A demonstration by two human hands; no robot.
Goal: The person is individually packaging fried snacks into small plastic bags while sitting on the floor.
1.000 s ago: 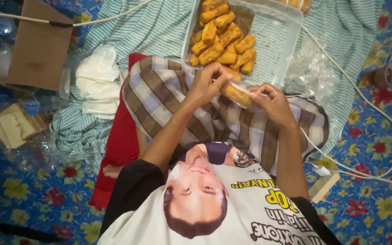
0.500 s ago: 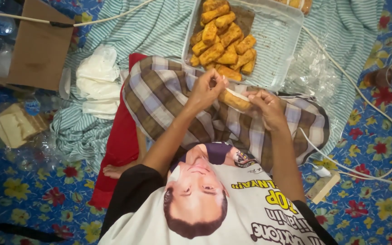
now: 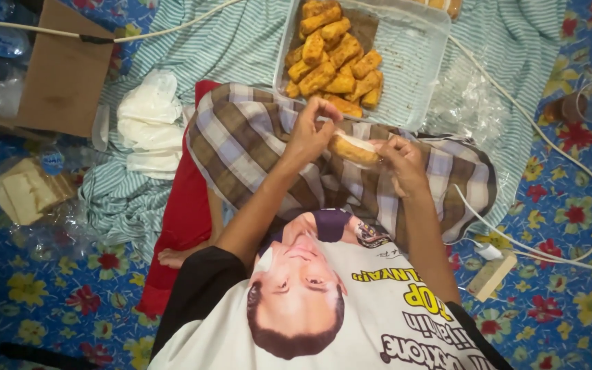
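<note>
Above my checked-cloth lap, both hands hold one golden fried roll (image 3: 352, 150) lying in a thin white wrapper. My left hand (image 3: 313, 131) pinches the roll's left end, fingers curled over it. The right end sits between the fingers of my right hand (image 3: 400, 163). Just beyond my hands stands a clear rectangular plastic tray (image 3: 416, 55) with several more fried rolls (image 3: 330, 58) piled in its left half on brown paper.
A pile of white wrappers (image 3: 146, 120) lies to the left on the striped cloth. A cardboard box (image 3: 59, 68) sits far left, a bag of pale slabs (image 3: 25, 195) below it. A white cable (image 3: 549, 151) curves along the right, past a glass cup (image 3: 584, 106).
Both hands have shifted slightly with the roll over my lap. The left hand's fingers have curled further over the roll's end.
</note>
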